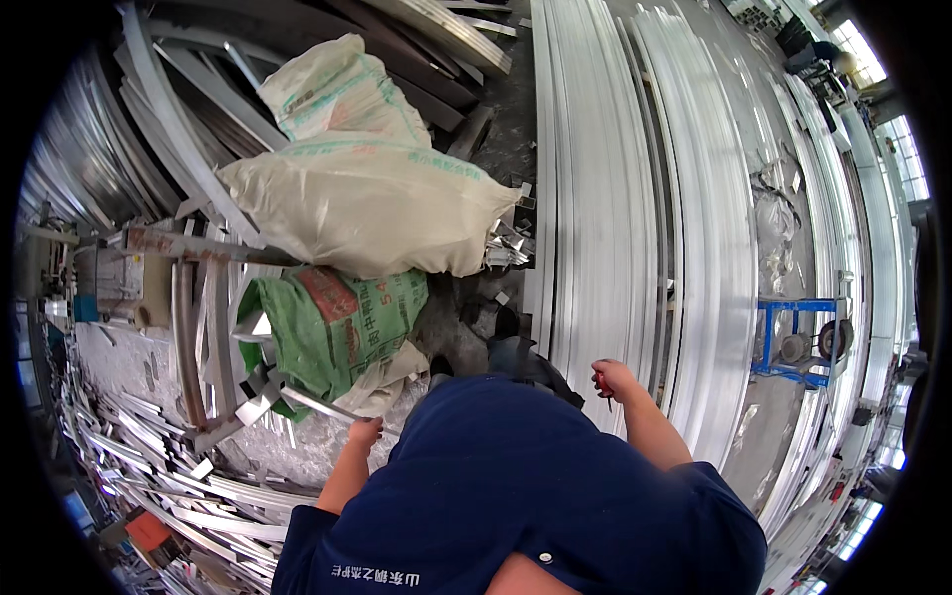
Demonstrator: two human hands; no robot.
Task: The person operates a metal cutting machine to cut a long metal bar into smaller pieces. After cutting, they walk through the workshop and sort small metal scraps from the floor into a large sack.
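Note:
My left hand (365,430) is closed around a thin silver metal strip (322,404), whose far end reaches the open mouth of a green woven sack (342,332). Short metal offcuts (260,395) poke out at that mouth. At my right side, my right hand (619,381) is closed on a small red-handled tool (601,381); its kind is too small to make out. Beneath this hand lie long silver metal profiles (605,218). A full white woven sack (367,203) lies beyond the green one, with another white sack (342,89) behind it.
Scrap strips (188,496) are heaped on the floor at the lower left. A rusty metal frame (203,248) stands beside the sacks. To the right is a blue wheeled cart (798,342). Another person (815,55) is at the far upper right.

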